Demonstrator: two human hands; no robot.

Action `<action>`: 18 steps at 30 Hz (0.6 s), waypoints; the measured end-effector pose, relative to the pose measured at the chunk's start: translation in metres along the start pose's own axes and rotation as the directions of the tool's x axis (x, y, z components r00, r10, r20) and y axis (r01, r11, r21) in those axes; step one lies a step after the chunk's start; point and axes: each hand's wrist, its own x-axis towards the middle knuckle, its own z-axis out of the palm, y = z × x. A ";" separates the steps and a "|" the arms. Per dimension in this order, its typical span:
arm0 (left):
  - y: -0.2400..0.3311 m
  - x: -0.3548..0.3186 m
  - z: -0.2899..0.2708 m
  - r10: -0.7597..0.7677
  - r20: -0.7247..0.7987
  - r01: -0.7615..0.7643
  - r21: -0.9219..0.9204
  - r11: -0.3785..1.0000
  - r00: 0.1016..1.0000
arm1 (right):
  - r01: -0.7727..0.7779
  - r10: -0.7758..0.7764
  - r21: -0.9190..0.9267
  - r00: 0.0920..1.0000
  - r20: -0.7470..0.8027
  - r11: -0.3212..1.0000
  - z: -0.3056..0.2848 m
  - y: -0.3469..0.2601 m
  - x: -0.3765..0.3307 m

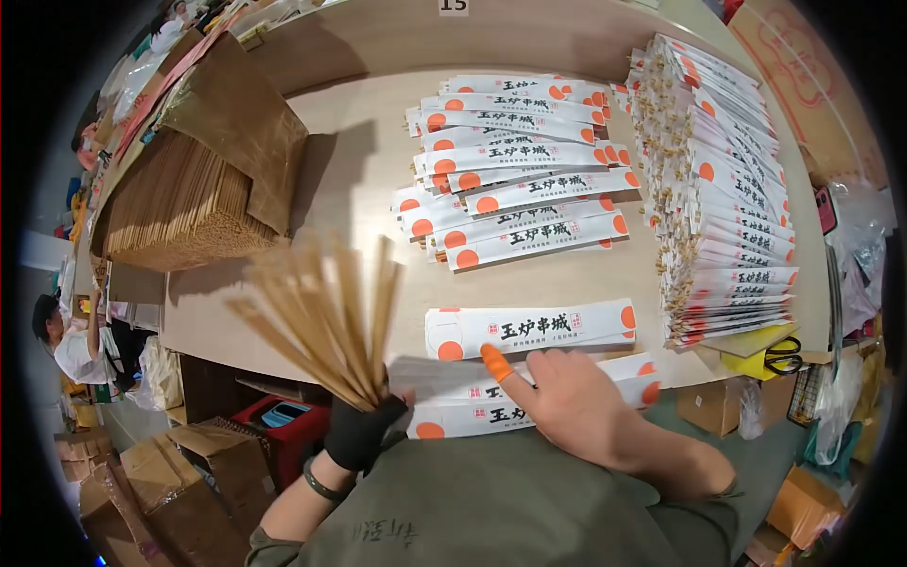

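My left hand (364, 430), in a black fingerless glove, is closed round a fanned bundle of chopsticks (331, 321), blurred at their upper ends. On the near edge of the table, my right hand (576, 402) lies palm down. Its thumb, in an orange finger cot, touches the lower edge of a white paper chopstick sleeve (605, 321) with red dots; its other fingers are apart from the thumb and partly bent. More white paper sleeves (453, 420) lie overlapped beneath and in front of that hand, close against my body.
Filled sleeves form a loose pile (529, 156) at mid-table, with a taller stack (737, 208) to the right. An opened carton (189, 194) packed with chopsticks stands left. Black-handled scissors (782, 357) rest by the right edge. Cardboard boxes (179, 482) and a person (80, 350) are at left.
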 end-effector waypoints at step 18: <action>-0.009 -0.003 0.043 -0.292 -0.137 0.193 -0.486 0.853 0.946 | -0.130 0.147 0.105 0.974 -0.175 0.986 0.079 0.013 -0.027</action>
